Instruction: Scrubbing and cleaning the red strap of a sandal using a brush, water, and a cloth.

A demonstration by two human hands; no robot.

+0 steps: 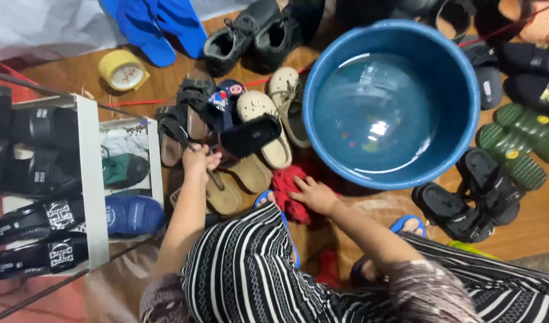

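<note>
While the left hand grips a brown sandal, the right hand presses open on a red cloth beside the blue basin.

The person wears a loose garment with thin black and white stripes, draped over both knees. Blue flip-flops show on the feet. Both forearms are bare, with no sleeves, rings or bracelets showing.

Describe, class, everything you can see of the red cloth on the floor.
The red cloth is a crumpled, soft-looking rag, perhaps towelling, bunched into a lump on the wooden floor. It lies just beside the blue basin of clear water, next to tan sandals. The right hand rests on it, fingers spread over its right side. Whether it is wet cannot be told.
</note>
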